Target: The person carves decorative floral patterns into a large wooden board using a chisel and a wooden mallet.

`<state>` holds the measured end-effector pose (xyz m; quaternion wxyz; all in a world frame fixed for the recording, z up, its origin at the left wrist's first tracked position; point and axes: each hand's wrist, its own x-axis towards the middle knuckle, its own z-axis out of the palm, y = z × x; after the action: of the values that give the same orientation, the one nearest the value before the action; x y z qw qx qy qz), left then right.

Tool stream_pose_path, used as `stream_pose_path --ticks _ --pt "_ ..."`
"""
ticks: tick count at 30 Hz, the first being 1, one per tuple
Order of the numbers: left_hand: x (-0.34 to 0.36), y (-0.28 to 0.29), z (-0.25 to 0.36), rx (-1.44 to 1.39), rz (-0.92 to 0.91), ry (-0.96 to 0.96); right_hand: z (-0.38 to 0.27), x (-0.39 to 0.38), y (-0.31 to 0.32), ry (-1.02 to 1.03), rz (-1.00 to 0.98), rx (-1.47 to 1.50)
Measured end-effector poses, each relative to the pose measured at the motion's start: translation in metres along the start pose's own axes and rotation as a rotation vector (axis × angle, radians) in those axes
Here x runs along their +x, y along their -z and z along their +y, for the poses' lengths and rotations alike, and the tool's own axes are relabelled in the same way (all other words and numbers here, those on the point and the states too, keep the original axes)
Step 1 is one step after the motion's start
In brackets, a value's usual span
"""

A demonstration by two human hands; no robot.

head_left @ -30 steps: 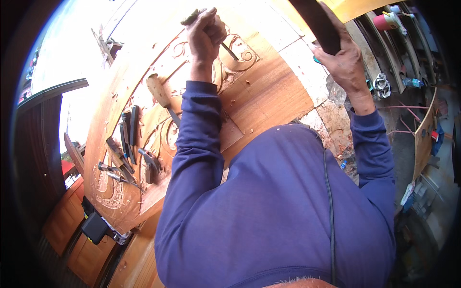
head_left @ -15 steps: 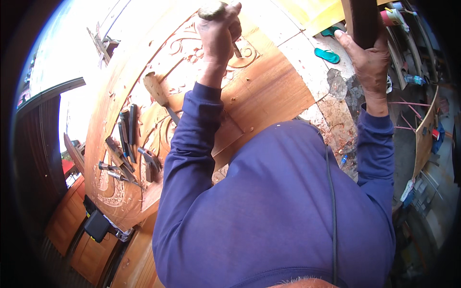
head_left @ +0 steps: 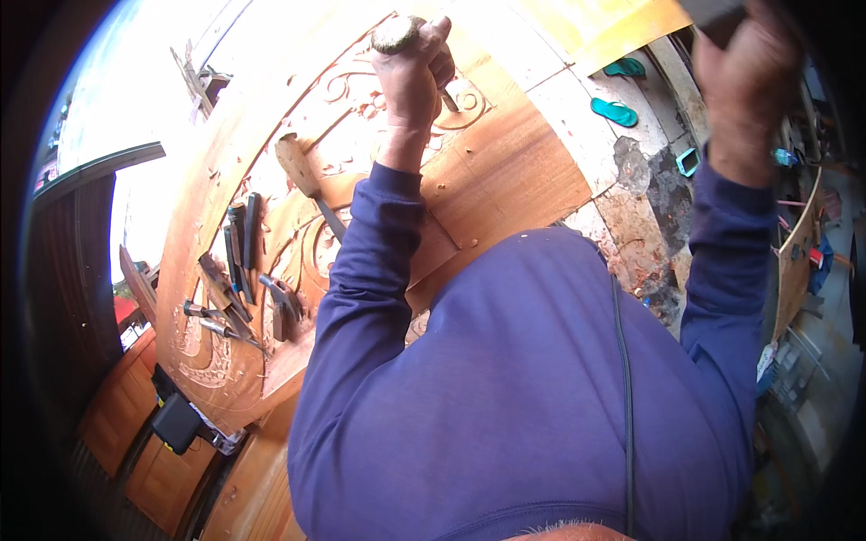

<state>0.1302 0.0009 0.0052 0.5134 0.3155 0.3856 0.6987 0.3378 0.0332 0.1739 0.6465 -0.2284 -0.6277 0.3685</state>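
Note:
My left hand [head_left: 412, 77] is wrapped round a round-ended handle [head_left: 395, 34]; a narrow metal shank [head_left: 448, 100] emerges beside it over the scrollwork of a carved wooden panel [head_left: 519, 158]. Raised at the upper right, my right hand [head_left: 744, 77] is blurred, gripping a dark wooden mallet [head_left: 713, 18] that the picture's edge partly cuts off. A wooden-handled chisel [head_left: 296, 165] lies on the panel beside my left sleeve. Several dark chisels and other tools [head_left: 245, 252] rest among shavings on its left part.
Teal slippers [head_left: 613, 111] lie on the stained tile floor [head_left: 550, 99]. A yellow board [head_left: 595, 27] is at the top. A black case [head_left: 176, 424] sits at the lower left edge of the panel, near wooden doors [head_left: 131, 406]. Boards and clutter [head_left: 794, 261] line the right side.
My right hand and mallet have moved up and to the right, uncovering the slippers. My left hand has shifted right since a second ago and is slightly lower than half a second ago.

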Motion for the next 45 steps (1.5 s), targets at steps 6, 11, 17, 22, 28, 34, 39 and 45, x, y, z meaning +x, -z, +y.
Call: stream_pose_path --ticks 6,11,17,22,28,34,39,45 --pt "0.0 -0.003 0.0 0.034 -0.111 0.066 0.039 -0.017 0.032 0.008 -0.803 -0.757" --pt "0.005 0.002 -0.006 0.042 -0.097 0.017 0.033 -0.023 0.013 -0.06 -0.869 -0.957" --pt "0.03 0.046 -0.011 -0.24 0.09 0.103 0.057 -0.052 0.04 -0.109 -0.588 -0.678" --pt "0.016 0.015 -0.012 -0.085 -0.083 0.021 0.062 -0.065 0.056 -0.24 -0.396 -0.616" --pt "0.014 -0.003 -0.012 -0.046 0.07 0.066 0.056 -0.065 0.06 -0.261 -0.28 -0.612" --pt "0.022 0.006 -0.015 -0.091 0.176 0.046 0.05 -0.061 0.065 -0.241 -0.226 -0.669" --pt "0.023 0.001 -0.021 -0.108 0.099 0.076 0.07 -0.065 0.141 -0.518 -0.059 -0.133" --pt "0.02 -0.004 -0.019 -0.121 0.201 0.057 0.015 -0.016 0.06 -0.186 -0.125 -0.522"
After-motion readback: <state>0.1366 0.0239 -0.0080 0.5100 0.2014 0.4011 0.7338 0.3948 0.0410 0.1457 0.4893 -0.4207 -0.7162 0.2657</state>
